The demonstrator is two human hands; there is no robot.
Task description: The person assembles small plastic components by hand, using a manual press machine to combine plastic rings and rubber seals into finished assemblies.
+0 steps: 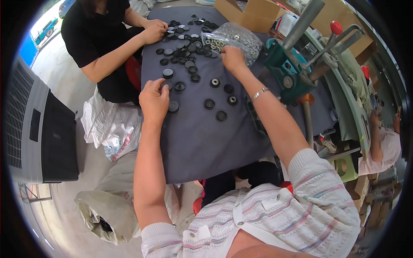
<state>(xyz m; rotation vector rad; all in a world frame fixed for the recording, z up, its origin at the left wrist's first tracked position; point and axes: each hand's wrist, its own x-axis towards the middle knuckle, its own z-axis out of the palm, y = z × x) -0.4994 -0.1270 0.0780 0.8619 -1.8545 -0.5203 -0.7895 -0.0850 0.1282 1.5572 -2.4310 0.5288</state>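
Left hand (153,99): fingertips curl over a black disc (167,86), hiding most of it; grip cannot be confirmed. Right hand (232,58): palm faces down, concealing whatever lies beneath at the mouth of the clear bag (234,38). Bag contents too small to identify. Co-worker (101,34) across the table is cut off above the shoulders. Green press (287,73): handle top runs out of view.
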